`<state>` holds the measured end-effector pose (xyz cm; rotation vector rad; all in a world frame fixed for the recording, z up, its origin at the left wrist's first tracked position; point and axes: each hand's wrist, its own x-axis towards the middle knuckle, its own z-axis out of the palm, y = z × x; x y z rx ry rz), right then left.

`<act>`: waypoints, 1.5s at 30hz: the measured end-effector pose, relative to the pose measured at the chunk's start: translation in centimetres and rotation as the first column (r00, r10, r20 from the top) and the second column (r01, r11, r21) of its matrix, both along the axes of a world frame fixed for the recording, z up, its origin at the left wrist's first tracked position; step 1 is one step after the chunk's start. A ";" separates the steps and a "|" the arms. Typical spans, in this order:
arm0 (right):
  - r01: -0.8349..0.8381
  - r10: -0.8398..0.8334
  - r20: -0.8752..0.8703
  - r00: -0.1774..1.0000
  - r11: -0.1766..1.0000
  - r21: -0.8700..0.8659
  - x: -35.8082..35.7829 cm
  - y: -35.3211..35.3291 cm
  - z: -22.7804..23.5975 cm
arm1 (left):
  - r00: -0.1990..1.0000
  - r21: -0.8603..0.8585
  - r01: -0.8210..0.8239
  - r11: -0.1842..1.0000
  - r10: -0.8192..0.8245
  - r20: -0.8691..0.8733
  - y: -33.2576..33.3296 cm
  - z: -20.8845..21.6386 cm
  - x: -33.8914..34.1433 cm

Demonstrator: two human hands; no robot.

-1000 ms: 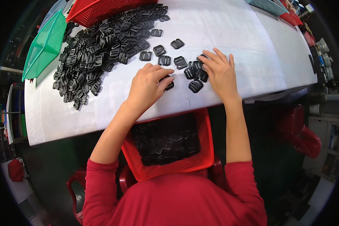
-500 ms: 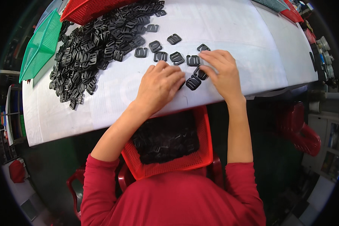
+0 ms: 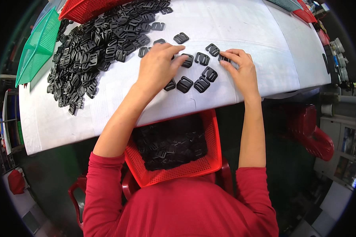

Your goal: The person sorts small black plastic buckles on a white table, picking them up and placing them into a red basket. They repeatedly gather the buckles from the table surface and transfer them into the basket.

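I see a loose group of black plastic buckles (image 3: 194, 73) spread flat on the white table (image 3: 241, 27), just in front of the near edge and between the two hands. Further left a big heap of buckles (image 3: 95, 47) covers the table, running up to a red basket (image 3: 83, 8) at the far rim, with a green basket (image 3: 37, 45) beside it at the left corner. Below the table edge, on the lap, a red mesh basket (image 3: 209, 158) sits partly filled with more of the same black parts. Nothing lies between the hands and the loose buckles; only the left hand itself covers a few of them. My left hand (image 3: 158, 65) lies palm down with the fingers stretched forward and slightly spread, fingertips resting on buckles near the middle of the group; I cannot tell whether it grips one underneath. My right hand (image 3: 241, 71) is also palm down, fingers bent and pointing left, the tips touching a buckle (image 3: 224, 58) at the right end of the group, pressing rather than closing around it. Red sleeves cover both upper arms.
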<state>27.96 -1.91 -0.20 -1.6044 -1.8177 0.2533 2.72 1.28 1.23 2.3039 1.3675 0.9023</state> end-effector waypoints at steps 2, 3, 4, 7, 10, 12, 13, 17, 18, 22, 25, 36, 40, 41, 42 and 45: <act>0.009 -0.009 0.013 1.000 1.000 -0.004 0.5 -0.5 -0.4 | 0.998 0.146 -0.046 0.988 0.038 0.054 0.1 -0.1 -1.9; 0.011 -0.011 0.019 1.000 1.000 -0.008 0.8 -0.6 -0.7 | 0.994 0.177 -0.091 0.980 0.079 0.074 0.1 0.0 -3.3; 0.037 -0.037 0.062 0.997 0.999 0.012 1.3 -0.6 -1.2 | 0.983 0.176 -0.171 0.969 0.156 0.097 -0.5 0.8 -4.1; 0.071 -0.057 0.175 0.983 0.994 -0.078 0.9 0.0 -2.3 | 0.950 0.104 -0.277 0.955 0.256 0.179 -1.2 0.3 -7.1; -0.062 0.072 0.208 0.975 0.997 -0.054 -2.1 2.8 -3.0 | 0.969 0.055 -0.225 0.973 0.217 0.122 -3.2 -1.2 -7.8; -0.149 0.162 0.230 0.960 0.986 -0.074 -3.2 5.1 -2.9 | 0.995 -0.007 -0.104 0.995 0.104 -0.007 -3.5 -1.6 -6.4; -0.192 0.208 0.249 0.946 0.978 -0.086 -4.0 6.1 -2.9 | 0.994 0.014 -0.084 0.996 0.085 -0.070 -3.3 -1.9 -5.5; -0.379 0.390 0.240 0.889 0.921 -0.092 -7.0 7.2 -2.8 | 0.978 0.096 0.001 0.995 0.019 -0.210 -1.9 -3.8 -3.2; -0.420 0.431 0.224 0.874 0.902 -0.095 -7.6 7.0 -2.7 | 0.978 0.084 0.017 0.996 0.001 -0.208 -1.7 -3.9 -3.3; -0.438 0.438 0.121 0.891 0.899 -0.028 -9.0 3.8 -2.4 | 0.982 0.039 0.088 0.995 -0.080 -0.170 -3.0 -3.0 -3.4; -0.457 0.456 0.071 0.887 0.889 0.008 -10.5 0.5 -2.0 | 0.982 0.049 0.121 0.991 -0.112 -0.154 -6.4 -2.7 -5.1; -0.635 0.620 -0.134 0.773 0.751 -0.185 -11.7 -11.4 2.2 | 0.962 -0.085 0.203 0.975 -0.182 0.205 -15.4 0.0 -10.4; -0.514 0.519 -0.131 0.845 0.855 0.068 -11.5 -0.2 2.4 | 0.958 -0.022 0.035 0.999 -0.027 0.284 -11.0 1.0 -11.2; -0.473 0.490 -0.145 0.860 0.870 0.137 -11.6 4.0 2.3 | 0.949 -0.048 0.015 0.999 0.001 0.315 -10.2 0.5 -11.0; -0.430 0.456 -0.144 0.878 0.885 0.181 -11.3 8.3 1.7 | 0.937 -0.075 0.009 0.997 0.018 0.349 -9.0 -0.6 -10.4; -0.293 0.319 -0.094 0.943 0.931 0.219 -10.9 19.6 -0.7 | 0.938 -0.166 -0.007 0.986 0.064 0.341 -7.5 -1.2 -9.5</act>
